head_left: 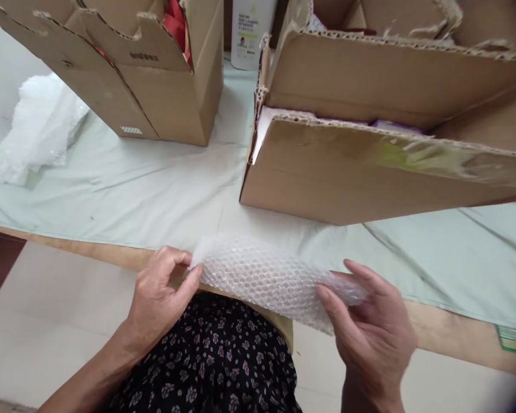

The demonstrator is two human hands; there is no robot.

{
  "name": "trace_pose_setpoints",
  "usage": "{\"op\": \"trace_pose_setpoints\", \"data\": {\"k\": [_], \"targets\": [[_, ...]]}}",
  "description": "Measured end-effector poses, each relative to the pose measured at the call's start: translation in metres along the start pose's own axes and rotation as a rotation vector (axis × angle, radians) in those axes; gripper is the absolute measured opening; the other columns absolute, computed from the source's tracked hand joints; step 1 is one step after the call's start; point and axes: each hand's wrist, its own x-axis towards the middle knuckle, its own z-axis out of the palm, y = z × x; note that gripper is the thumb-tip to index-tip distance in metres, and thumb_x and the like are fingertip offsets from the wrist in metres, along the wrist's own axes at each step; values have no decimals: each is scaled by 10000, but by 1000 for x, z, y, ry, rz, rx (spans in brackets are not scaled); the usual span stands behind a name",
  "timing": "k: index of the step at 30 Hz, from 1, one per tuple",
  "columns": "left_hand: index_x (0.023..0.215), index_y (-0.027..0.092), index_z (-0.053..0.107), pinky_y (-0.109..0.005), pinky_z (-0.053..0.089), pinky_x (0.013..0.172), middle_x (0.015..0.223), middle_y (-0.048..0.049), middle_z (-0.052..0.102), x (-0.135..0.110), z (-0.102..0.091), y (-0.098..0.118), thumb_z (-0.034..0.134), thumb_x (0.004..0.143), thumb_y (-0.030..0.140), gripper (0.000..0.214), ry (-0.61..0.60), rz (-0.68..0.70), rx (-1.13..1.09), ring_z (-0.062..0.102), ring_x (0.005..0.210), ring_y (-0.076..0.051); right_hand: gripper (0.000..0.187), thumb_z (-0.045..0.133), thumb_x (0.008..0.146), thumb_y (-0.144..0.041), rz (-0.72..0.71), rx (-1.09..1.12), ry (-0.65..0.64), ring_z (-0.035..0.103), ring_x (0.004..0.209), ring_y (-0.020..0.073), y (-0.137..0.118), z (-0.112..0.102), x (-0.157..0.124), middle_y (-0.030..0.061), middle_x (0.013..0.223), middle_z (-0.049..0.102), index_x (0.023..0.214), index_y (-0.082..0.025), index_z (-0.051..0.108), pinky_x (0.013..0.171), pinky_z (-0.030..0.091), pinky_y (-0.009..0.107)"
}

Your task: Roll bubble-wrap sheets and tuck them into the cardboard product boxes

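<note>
A folded sheet of bubble wrap [262, 272] stretches between my two hands, above the table's front edge. My left hand [161, 289] pinches its left end between thumb and fingers. At the other end, my right hand [370, 321] holds the wrap with the thumb on top and the fingers behind and below it. The fingertips of my right hand are partly hidden by the wrap. Whether anything lies inside the bubble wrap I cannot tell.
A tall cardboard box [172, 97] with red material inside stands at the back left. To the right is a larger open cardboard box [327, 178] holding purple-and-white items. A white detergent bottle [251, 34] stands between them. More bubble wrap [43, 123] lies at far left on the pale green cloth [155, 189].
</note>
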Motion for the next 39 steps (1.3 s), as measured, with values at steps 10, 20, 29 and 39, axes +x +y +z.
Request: {"op": "trace_pose_setpoints", "data": {"k": [10,20,29,39], "targets": [[1498,196,467,-410,592,836,1013,-62,684,20,20,-15,641,997,310,542,2,131,146,661,885,-222,376,684,959,-300,-164,-361,15,654,791,191,32,-3,38,82,1086,737,1323,-215,651,829,606,427],[1059,168,693,-370,496,736,917,-54,675,27,33,27,603,986,97,136,-188,415,146,604,854,-213,136,637,998,-162,-475,-341,-252,660,1010,244,-2,14,20,80,1118,721,1110,-226,682,828,524,403],[1029,206,705,-372,431,732,923,-49,683,29,41,11,562,1027,202,143,-323,354,181,552,840,-217,131,587,1030,-224,-440,-329,-307,669,1030,233,18,7,27,59,1115,742,1066,-234,713,861,499,394],[1037,192,697,-385,490,732,940,-61,687,26,41,13,586,1005,181,116,-265,370,151,590,852,-233,206,570,984,-362,-387,-480,-244,670,1149,331,38,7,59,107,1217,741,849,-221,637,874,511,465]]}}
